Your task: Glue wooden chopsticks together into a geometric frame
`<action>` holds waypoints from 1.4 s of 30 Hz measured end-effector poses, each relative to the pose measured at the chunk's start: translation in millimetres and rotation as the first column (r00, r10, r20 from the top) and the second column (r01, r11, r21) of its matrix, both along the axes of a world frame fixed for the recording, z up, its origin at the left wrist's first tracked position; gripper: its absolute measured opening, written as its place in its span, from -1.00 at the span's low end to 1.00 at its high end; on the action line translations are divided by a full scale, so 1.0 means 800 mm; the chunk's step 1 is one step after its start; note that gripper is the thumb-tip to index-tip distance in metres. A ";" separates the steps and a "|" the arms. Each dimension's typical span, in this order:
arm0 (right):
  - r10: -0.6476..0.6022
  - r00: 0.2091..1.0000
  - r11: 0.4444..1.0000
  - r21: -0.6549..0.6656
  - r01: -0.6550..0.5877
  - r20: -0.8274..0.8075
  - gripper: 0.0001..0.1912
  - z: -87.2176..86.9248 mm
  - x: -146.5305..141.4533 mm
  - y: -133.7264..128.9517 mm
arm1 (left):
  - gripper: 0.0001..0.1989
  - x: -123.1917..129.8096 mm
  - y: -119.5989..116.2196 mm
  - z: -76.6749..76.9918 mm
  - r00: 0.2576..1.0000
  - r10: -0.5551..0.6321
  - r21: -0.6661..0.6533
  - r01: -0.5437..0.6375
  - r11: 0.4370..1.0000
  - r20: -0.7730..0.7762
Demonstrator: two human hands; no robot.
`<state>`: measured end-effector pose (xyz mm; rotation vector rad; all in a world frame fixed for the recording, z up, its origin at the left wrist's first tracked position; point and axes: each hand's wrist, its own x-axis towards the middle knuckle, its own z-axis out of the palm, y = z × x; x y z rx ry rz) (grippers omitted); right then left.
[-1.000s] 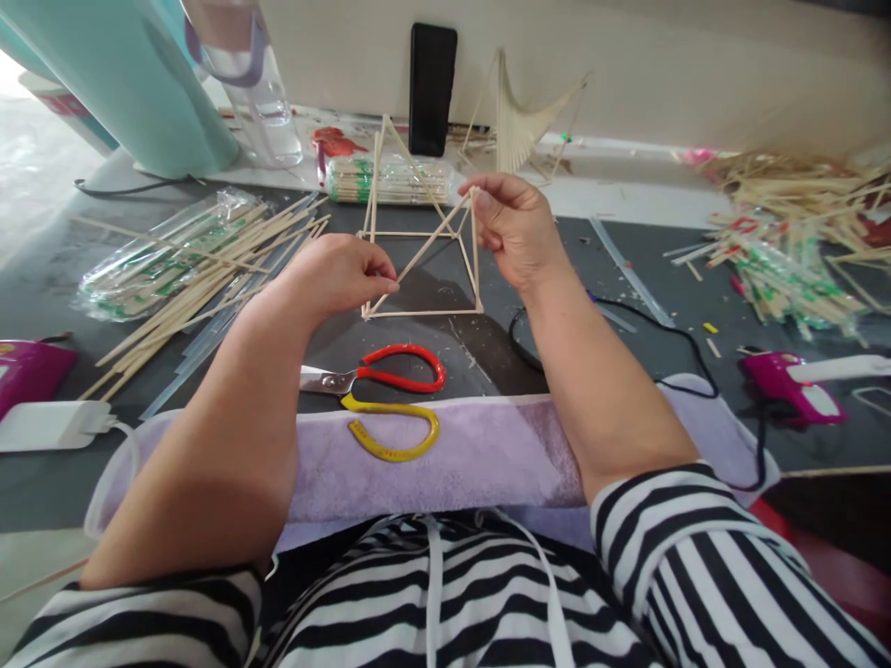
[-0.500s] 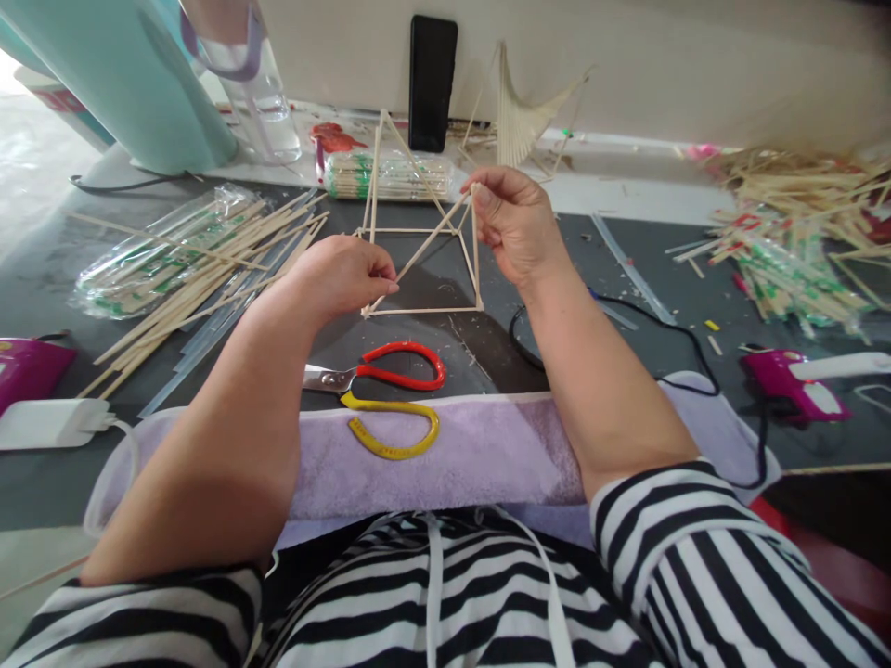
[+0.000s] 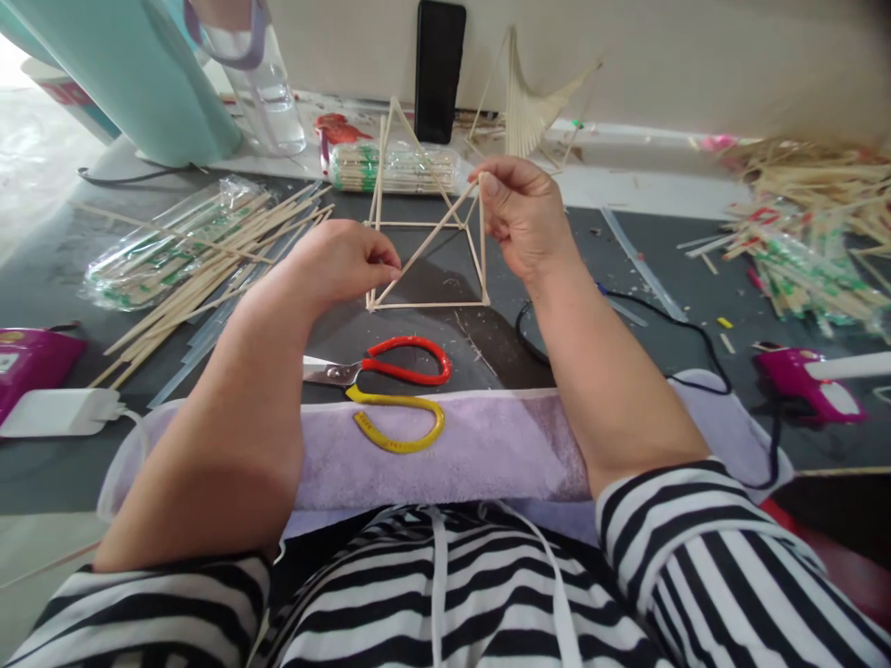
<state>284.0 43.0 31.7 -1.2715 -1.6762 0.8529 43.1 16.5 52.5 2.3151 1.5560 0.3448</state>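
Observation:
A frame of thin wooden sticks (image 3: 432,305) stands on the dark table, with a four-sided base and uprights leaning together at the back left. My right hand (image 3: 523,215) pinches the top joint of sticks at the frame's right side, thumb toward me. From that joint a slanting wooden stick (image 3: 435,234) runs down to the front left. My left hand (image 3: 344,262) is closed on this stick near its lower end, just above the front left corner. Scissors (image 3: 407,363) with one red and one yellow handle lie in front of the frame, touching neither hand.
Loose sticks (image 3: 209,269) and a plastic-wrapped bundle (image 3: 167,241) lie left. Another wrapped bundle (image 3: 396,169), a phone (image 3: 440,72) and a water bottle (image 3: 268,102) stand behind. A black cord (image 3: 686,320) crosses on the right. A purple towel (image 3: 501,445) covers the near edge.
The whole view has shifted slightly, so everything sits a little further right and higher. Both hands keep their grips, and the frame holds its shape.

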 end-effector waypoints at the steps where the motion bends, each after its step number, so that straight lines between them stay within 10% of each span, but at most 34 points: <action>1: 0.001 1.000 1.000 -0.006 -0.001 -0.007 -0.26 -0.001 0.001 -0.001 | -0.83 -0.002 -0.002 0.003 0.999 0.016 0.005 -0.017 1.000 0.047; 8: -0.001 0.998 1.000 0.031 0.002 -0.056 -0.33 0.006 0.008 -0.007 | -0.87 -0.030 0.007 0.003 0.963 0.171 -0.060 -0.162 0.985 0.209; 14: -0.105 0.947 0.991 0.049 0.125 -0.305 -0.80 0.028 0.029 -0.007 | -0.79 -0.026 0.023 -0.018 0.955 0.270 -0.167 -0.249 0.954 0.121; 21: 0.402 0.889 0.865 -0.409 -0.291 0.217 -0.79 0.039 0.046 -0.021 | -0.74 -0.016 0.029 -0.039 0.967 0.250 -0.141 -0.240 0.960 0.056; 26: 0.530 0.827 0.753 -0.552 -0.358 0.188 -0.87 0.032 0.030 -0.023 | -0.70 -0.020 0.032 -0.046 0.982 0.188 -0.130 -0.182 0.975 0.034; 33: 0.314 0.917 0.901 -0.382 -0.206 0.245 -0.90 0.023 0.045 -0.008 | -0.76 -0.019 0.031 -0.042 0.992 0.088 -0.312 -0.054 0.949 0.096; 42: 0.052 0.936 0.990 -0.143 -0.002 0.347 -0.93 0.008 0.063 0.013 | -0.66 -0.035 0.043 -0.057 0.986 0.166 -0.029 -0.167 0.986 -0.013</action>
